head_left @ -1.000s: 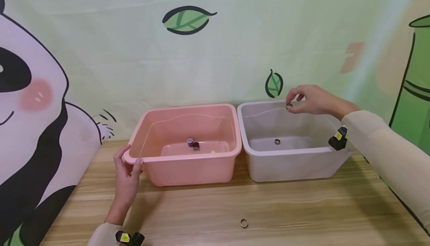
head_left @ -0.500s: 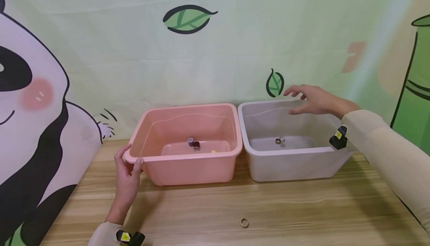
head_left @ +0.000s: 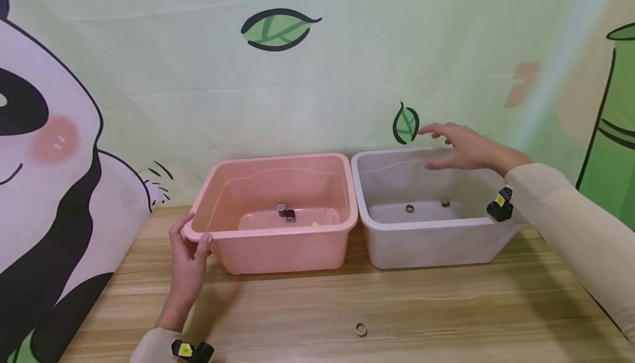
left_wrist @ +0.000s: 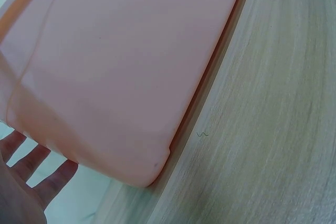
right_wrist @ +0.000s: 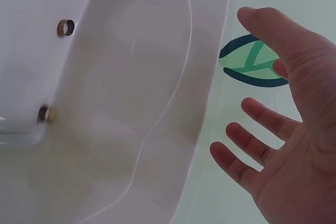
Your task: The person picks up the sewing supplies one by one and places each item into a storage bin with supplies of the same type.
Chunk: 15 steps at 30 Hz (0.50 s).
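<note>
One small gold-coloured ring [head_left: 409, 209] lies on the floor of the rectangular pale grey plastic bin [head_left: 436, 247] at right, and a second gold-coloured ring [head_left: 445, 203] lies to its right, apart from it. Over that bin's far side, the person's right hand [head_left: 458, 147] hangs with thumb and fingers spread apart. A third gold-coloured ring [head_left: 360, 335] lies on the near part of the wood-grained table [head_left: 446, 308]. At left, the person's left hand [head_left: 187, 264] grips the near left corner of the rectangular pink plastic bin [head_left: 288, 253], thumb and fingers clamped about it. Inside sit a pale grey-violet cylinder [head_left: 281, 210], a dark maroon cylinder [head_left: 290, 216] just beside it and something yellow [head_left: 315, 224] (partly hidden by the near rim).
</note>
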{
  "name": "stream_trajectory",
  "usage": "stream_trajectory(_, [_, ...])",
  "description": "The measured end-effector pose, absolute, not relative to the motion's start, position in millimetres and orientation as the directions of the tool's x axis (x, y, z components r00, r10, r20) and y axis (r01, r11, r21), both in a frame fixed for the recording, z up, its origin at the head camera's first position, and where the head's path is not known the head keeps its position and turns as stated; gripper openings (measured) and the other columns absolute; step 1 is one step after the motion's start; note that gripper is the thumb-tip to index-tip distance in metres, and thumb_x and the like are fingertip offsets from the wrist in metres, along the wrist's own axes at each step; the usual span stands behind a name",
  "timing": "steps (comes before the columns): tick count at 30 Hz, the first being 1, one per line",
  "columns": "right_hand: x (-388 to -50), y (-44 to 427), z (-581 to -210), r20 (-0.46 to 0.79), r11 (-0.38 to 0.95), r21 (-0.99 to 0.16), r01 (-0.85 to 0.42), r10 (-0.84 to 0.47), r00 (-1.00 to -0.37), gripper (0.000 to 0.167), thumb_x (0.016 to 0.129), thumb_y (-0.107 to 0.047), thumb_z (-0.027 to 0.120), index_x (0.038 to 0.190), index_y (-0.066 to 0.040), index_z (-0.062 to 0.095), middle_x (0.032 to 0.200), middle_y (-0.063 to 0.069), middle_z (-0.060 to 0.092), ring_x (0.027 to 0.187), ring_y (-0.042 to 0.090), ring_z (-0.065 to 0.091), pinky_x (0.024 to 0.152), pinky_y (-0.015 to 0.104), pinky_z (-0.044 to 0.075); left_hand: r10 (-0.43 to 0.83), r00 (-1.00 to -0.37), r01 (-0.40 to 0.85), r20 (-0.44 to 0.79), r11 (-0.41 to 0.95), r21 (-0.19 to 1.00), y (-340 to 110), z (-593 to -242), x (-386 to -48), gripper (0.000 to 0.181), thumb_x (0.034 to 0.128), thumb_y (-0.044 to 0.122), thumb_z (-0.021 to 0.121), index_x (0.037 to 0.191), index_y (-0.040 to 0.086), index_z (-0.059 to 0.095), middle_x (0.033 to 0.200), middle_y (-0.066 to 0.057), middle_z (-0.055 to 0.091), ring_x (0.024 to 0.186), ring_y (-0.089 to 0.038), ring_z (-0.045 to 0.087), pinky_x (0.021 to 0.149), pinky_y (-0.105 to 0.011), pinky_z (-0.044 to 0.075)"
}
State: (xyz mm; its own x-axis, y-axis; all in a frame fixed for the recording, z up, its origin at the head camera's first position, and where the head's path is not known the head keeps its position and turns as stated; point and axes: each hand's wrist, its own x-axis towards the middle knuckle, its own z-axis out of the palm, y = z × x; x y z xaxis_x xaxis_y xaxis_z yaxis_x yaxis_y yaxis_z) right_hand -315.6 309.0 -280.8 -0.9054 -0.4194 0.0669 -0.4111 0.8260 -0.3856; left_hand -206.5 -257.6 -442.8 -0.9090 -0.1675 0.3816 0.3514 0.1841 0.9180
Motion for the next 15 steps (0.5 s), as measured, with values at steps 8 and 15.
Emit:
stream_trajectory(8, [-314.5,308.4,-280.6,0.057,0.832,-0.387,-0.397,-0.408,-0.911,0.073,0.089,-0.032,0.081,0.151,-0.013,0.045,0.143,0.026,0.05,0.125,0.049,0.051,0.101,0.065,0.044,-0.166,-0.912,0.344,0.375,0.188,0.92,-257.3,-441.9,-205.1,0.058,0.1071,0.011,0.052,0.157,0.018,0.023,0.158,-0.009,0.035,0.131,-0.031,0.047,0.089,-0.013,0.052])
stream_trajectory(15, [-313.4,304.9,-276.9,0.063,0.827,-0.382,-0.413,-0.423,-0.904,0.074,0.09,-0.032,0.08,0.151,-0.012,0.045,0.145,0.024,0.05,0.126,0.047,0.052,0.103,0.065,0.044,-0.168,-0.914,0.337,0.37,0.195,0.921,-258.7,-443.5,-207.3,0.058,0.1075,0.012,0.051,0.157,0.018,0.023,0.159,-0.009,0.034,0.13,-0.029,0.047,0.088,-0.013,0.053])
